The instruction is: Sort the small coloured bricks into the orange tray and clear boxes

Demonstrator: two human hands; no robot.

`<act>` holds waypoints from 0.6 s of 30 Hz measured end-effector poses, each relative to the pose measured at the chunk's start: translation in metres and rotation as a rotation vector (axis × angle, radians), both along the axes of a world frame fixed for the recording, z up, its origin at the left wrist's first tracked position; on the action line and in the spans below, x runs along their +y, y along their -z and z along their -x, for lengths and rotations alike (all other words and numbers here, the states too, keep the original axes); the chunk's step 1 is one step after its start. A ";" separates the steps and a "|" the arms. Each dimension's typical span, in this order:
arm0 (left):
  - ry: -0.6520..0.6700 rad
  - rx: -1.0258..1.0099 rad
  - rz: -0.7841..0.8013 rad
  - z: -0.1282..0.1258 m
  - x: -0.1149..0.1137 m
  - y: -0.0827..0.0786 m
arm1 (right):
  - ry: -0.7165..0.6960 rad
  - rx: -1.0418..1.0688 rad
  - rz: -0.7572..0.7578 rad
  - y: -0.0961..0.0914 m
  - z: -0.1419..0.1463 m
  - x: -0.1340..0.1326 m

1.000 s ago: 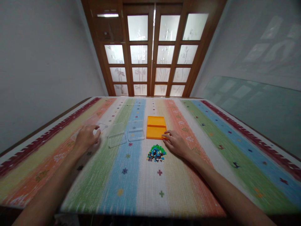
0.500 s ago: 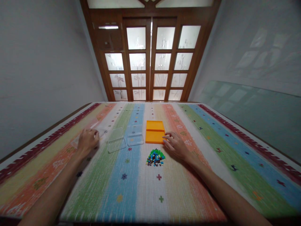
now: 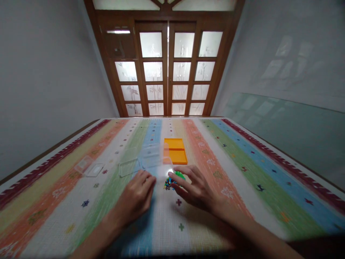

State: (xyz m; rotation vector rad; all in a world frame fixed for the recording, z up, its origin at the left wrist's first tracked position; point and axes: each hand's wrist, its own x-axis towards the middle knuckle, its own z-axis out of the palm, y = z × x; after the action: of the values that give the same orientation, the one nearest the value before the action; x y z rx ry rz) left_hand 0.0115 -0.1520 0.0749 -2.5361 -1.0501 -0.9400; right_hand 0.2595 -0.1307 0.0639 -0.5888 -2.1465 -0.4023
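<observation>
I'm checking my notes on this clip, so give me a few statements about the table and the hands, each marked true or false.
1. The orange tray lies beyond the pile of small coloured pieces, toward the wooden doors. True.
2. The right hand rests on the orange tray. False: it is nearer than the tray, with its fingers spread at the pile.
3. The left hand is at the far left, on the small clear trays. False: it is near the middle, just left of the pile, and those trays lie apart from it.
4. The cloth on the table is striped in several colours. True.
5. The pile is partly hidden by the right hand. True.
</observation>
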 end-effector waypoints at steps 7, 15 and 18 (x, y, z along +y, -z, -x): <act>0.186 0.055 0.028 -0.040 0.001 0.022 | 0.080 -0.185 0.035 0.018 -0.017 -0.009; -0.069 -0.065 -0.174 0.014 0.016 0.009 | 0.248 -0.225 0.058 0.031 -0.091 0.034; -0.305 -0.036 -0.178 0.060 0.027 0.011 | 0.295 -0.245 0.112 0.045 -0.111 0.054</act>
State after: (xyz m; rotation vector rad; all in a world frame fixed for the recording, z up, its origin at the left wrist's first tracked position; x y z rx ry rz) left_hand -0.0483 -0.1247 0.0637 -2.1471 -1.2577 -0.9473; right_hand 0.3701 -0.0767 0.0184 -0.9690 -2.3314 -0.5404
